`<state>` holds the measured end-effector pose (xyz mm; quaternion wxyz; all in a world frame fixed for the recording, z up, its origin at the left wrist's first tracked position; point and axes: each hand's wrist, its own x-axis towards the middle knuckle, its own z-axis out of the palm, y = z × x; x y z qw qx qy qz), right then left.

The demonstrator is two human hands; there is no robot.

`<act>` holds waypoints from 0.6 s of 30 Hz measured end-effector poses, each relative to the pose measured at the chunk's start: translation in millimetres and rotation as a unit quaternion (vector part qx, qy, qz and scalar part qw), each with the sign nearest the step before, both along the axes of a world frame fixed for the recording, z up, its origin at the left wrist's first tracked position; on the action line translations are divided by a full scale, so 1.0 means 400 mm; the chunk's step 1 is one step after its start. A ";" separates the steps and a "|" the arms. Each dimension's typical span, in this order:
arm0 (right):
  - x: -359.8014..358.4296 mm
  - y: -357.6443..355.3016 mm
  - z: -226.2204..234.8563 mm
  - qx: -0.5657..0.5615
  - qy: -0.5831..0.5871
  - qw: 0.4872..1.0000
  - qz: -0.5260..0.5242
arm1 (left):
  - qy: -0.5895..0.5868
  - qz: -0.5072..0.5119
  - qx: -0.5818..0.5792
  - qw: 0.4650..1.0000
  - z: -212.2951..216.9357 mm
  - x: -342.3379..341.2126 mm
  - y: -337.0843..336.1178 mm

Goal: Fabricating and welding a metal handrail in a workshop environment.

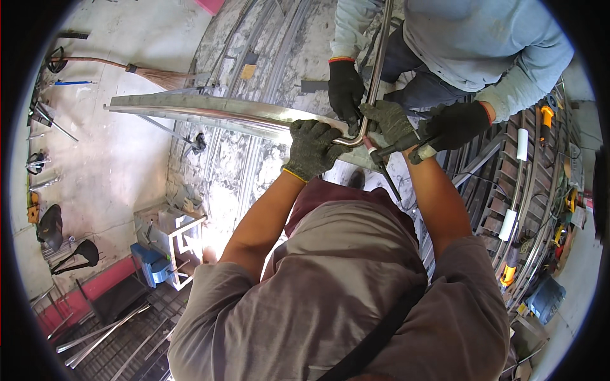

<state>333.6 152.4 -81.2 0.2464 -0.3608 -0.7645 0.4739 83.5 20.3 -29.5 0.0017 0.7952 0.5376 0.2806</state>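
A shiny bent metal tube (379, 63) comes down from the far edge, curves sharply in front of me and runs off to the left. My left hand (311, 149), in a dark grey knit glove, is closed round the tube left of the bend. My right hand (389, 120), gloved alike, is closed on the tube just above the bend. Opposite me, a co-worker's black-gloved hand (454, 129) holds a welding torch (384, 159), its pinkish nozzle close to the bend. The co-worker's other gloved hand (345, 89) is by the upright part of the tube.
A long metal channel (210, 105) lies under the tube's left run. Metal bars and a broom (159, 76) lie on the floor beyond. At right stands a rack of metal lengths (502, 190) with orange-handled tools (545, 120). A blue machine (151, 263) sits lower left.
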 end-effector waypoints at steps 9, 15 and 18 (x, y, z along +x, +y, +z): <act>-0.033 -0.016 0.045 -0.122 0.059 0.988 -0.074 | -0.009 -0.004 0.008 1.000 0.001 -0.002 0.002; -0.041 -0.024 0.103 -0.254 0.052 0.957 -0.131 | -0.007 0.000 0.026 1.000 0.004 -0.001 0.000; -0.036 -0.029 0.105 -0.259 0.084 0.953 -0.130 | -0.006 -0.003 0.013 1.000 0.002 0.003 0.004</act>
